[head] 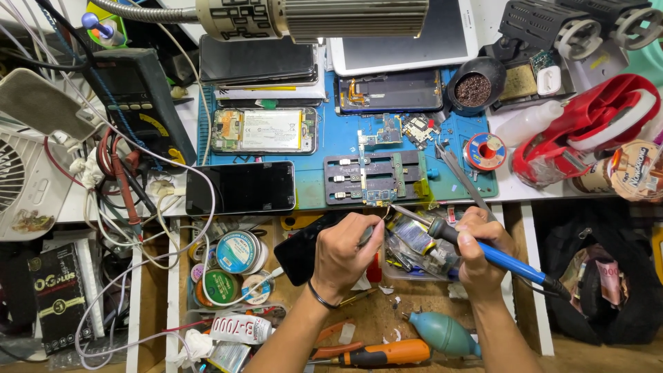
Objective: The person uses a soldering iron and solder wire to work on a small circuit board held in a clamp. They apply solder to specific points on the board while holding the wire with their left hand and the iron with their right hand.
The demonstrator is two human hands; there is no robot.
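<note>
My right hand [481, 253] grips a soldering iron [494, 254] with a blue handle, its tip pointing left at a small circuit board [378, 195] clamped at the front of a dark board holder [376, 177]. My left hand [343, 253] is closed around a thin tool, probably tweezers [373, 228], whose point meets the same board. The holder sits on a blue work mat [314, 193]. A black band circles my left wrist.
An opened phone [264, 130], a closed black phone [242, 187], a tablet [404, 38], solder spool [485, 151], brass-wool pot [474, 88] and multimeter [136, 97] crowd the bench. The open drawer below holds round tins [237, 251], a teal blower [444, 333] and an orange screwdriver [383, 353].
</note>
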